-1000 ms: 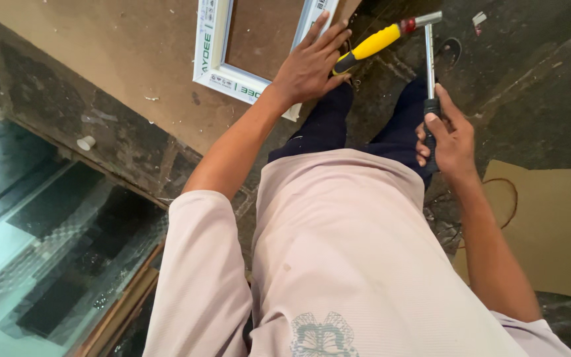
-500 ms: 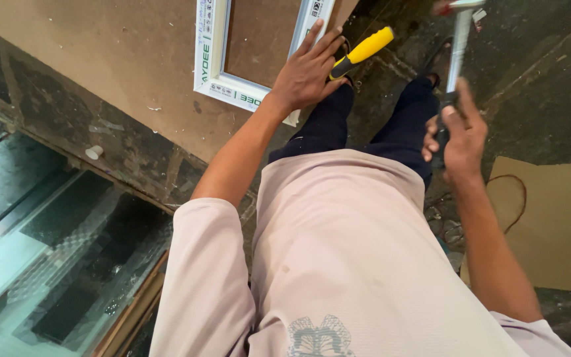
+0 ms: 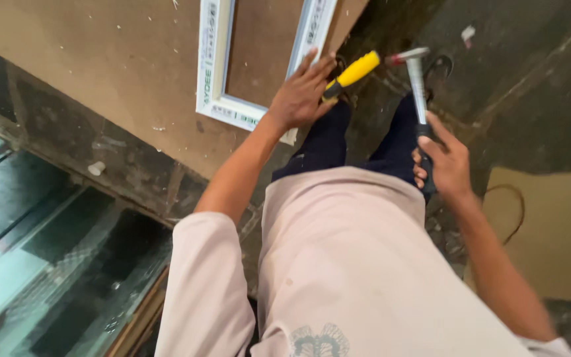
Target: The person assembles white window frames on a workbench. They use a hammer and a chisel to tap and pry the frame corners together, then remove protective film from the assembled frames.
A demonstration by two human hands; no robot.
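My left hand [image 3: 301, 94] grips a yellow-handled tool [image 3: 352, 72] and rests against the corner of a white window frame [image 3: 220, 106] that lies on a brown board [image 3: 107, 73]. The tool's tip is hidden behind the hand. My right hand [image 3: 445, 164] is shut around the dark grip of a steel hammer [image 3: 416, 79]. The hammer head sits right next to the yellow handle's end.
A dark stone floor [image 3: 510, 86] lies ahead of my legs. A glass-and-metal sliding track [image 3: 28, 251] runs along the lower left. A tan sheet [image 3: 550, 231] with a dark cable loop [image 3: 513, 211] is on the right. A small white cap [image 3: 96, 168] lies on the ledge.
The hammer swung away to the upper right, then came back down so its head is beside the yellow handle. My left hand stayed on the frame corner.
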